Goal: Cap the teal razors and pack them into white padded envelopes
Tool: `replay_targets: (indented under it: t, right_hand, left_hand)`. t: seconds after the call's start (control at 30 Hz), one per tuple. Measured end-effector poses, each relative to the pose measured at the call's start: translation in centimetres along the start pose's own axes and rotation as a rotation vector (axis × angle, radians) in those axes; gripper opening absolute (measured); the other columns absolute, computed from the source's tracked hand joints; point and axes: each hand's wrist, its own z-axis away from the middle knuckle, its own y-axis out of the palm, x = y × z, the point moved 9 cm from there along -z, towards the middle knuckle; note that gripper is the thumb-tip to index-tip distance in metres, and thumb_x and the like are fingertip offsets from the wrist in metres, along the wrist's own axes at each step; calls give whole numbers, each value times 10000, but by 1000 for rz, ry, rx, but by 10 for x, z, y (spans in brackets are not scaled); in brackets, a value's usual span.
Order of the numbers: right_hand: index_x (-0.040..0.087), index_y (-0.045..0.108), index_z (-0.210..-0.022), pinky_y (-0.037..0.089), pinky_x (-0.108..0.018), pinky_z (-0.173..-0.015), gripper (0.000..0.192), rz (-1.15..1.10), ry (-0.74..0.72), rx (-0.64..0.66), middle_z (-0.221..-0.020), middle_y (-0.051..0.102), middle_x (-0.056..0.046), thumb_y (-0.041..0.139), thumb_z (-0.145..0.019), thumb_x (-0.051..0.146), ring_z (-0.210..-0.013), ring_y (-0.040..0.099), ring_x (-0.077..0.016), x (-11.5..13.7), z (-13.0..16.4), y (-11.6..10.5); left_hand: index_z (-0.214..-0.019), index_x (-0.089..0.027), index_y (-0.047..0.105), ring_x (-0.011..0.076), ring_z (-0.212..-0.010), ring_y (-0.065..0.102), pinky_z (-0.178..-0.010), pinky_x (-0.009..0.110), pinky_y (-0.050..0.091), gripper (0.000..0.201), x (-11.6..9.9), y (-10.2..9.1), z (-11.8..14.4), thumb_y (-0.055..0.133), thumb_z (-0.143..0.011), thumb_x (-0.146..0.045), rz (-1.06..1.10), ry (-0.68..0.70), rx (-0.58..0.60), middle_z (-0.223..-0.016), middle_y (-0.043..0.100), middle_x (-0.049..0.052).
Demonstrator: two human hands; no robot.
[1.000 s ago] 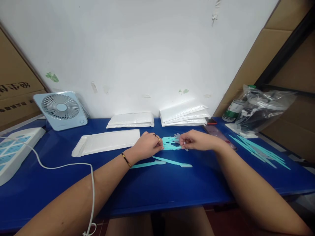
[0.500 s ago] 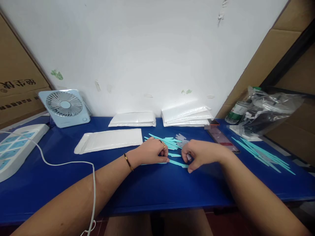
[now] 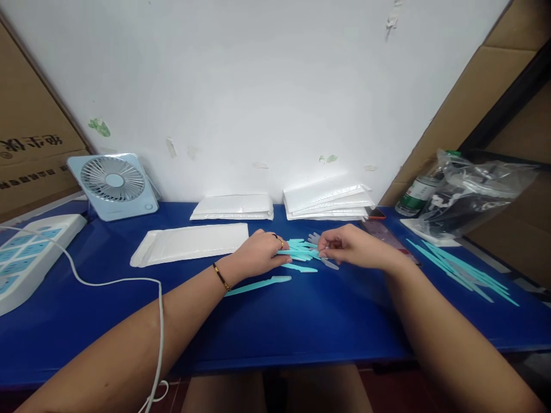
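Observation:
On the blue table lies a pile of slim turquoise eyebrow razors (image 3: 298,245), with grey translucent pieces (image 3: 313,237) at its right side. My left hand (image 3: 263,252) is closed at the left of the pile, a turquoise razor between its thumb and fingers pointing right. Thumb and fingertips of my right hand (image 3: 344,246) pinch together by that razor's far end; what they hold is too small to make out. One grey piece (image 3: 330,264) sits just under them. A single razor (image 3: 262,284) rests nearer me, below my left hand, and another (image 3: 301,268) lies between it and the pile.
A separate bunch of razors (image 3: 462,271) lies right, beyond a phone (image 3: 383,234). White padded envelopes (image 3: 232,206) stand along the wall, one flat envelope (image 3: 189,245) before them. A fan (image 3: 114,183), power strip (image 3: 38,252), bottle (image 3: 415,195) and plastic bag (image 3: 469,195) flank the table; a cable crosses my left forearm.
The razor that my left hand held now lies on the table in front. Both hands have moved away from me to the pile, and my left hand has another razor.

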Motion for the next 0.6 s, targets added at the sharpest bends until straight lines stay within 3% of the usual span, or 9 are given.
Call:
replay_targets:
  t: [0.1,0.23,0.4,0.53,0.6]
  right_hand:
    - [175,599,-825,414,-247,-548,217,-32,44,-45,-691,623,-24,530,-805,380,-595,578,-148,-14,-1,-6]
    - [175,589,-829,416,-241,-539,230,-86,49,-46,-659,594,-9,532,-806,396,-581,572,-140,-22,-4,-6]
    - [173,605,-824,410,-238,-534,244,-63,69,-75,-623,596,-3,537,-802,406,-558,555,-132,-29,-6,-9]
    - [166,650,-868,403,-249,-537,292,-27,127,-140,-608,616,-8,559,-782,430,-541,543,-133,-42,-4,-20]
    - [173,673,-875,395,-249,-540,294,6,112,-161,-648,636,-16,574,-771,429,-574,551,-139,-40,-3,-23]
  left_hand:
    - [-660,-181,570,181,-795,578,-666,288,312,290,9,-3,-1,521,-866,-378,-61,-41,-38,-745,655,7]
    - [-775,-202,638,158,-775,580,-656,280,318,291,16,-9,-2,459,-899,-395,-21,-63,-95,-826,686,-5]
    - [-750,-199,660,160,-805,592,-683,276,349,363,25,-9,-2,388,-922,-366,-31,-118,-103,-862,699,-3]
    - [-946,-217,660,186,-886,594,-724,278,395,315,31,-19,3,467,-857,-450,-14,-209,-159,-982,678,22]
    - [-940,-211,654,193,-839,597,-673,277,405,361,28,-27,8,505,-809,-512,-18,-261,-150,-940,671,35]
